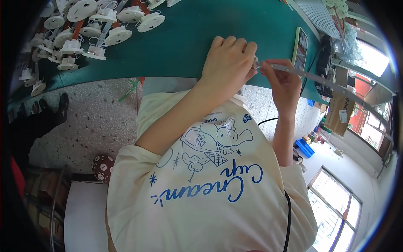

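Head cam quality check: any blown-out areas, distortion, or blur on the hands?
Head view: windows at lower right are blown out to white; strong fisheye bends the green table edge, with a black vignette at the rim. Left hand and right hand on the thin grey strip are evenly lit and fairly sharp; white round parts soften toward the edge.
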A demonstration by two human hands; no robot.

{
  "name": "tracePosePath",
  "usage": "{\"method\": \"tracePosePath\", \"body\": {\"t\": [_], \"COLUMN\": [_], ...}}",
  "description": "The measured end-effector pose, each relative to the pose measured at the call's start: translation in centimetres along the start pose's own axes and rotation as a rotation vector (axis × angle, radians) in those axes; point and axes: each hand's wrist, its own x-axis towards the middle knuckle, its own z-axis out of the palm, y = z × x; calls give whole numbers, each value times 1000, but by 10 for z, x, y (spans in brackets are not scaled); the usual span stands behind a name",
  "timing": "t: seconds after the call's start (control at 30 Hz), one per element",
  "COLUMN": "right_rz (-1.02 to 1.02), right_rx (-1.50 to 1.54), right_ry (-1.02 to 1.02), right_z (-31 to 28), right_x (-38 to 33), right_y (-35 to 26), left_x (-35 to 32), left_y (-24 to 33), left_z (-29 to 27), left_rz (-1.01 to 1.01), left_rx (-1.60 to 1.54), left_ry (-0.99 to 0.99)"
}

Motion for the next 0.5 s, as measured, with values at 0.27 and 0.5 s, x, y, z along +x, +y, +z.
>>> {"method": "tracePosePath", "body": {"t": [0.27, 0.5], "right_rz": [-16, -52], "right_rx": [-135, -190], "right_ry": [4, -111], "right_z": [1, -2], "right_x": [2, 12], "right_y": [-5, -10], "left_x": [-1, 1], "left_y": [-1, -2], "left_z": [-1, -4], "left_rz": [-19, -30], "left_rx": [7, 17], "left_ry": [-37, -52]}}
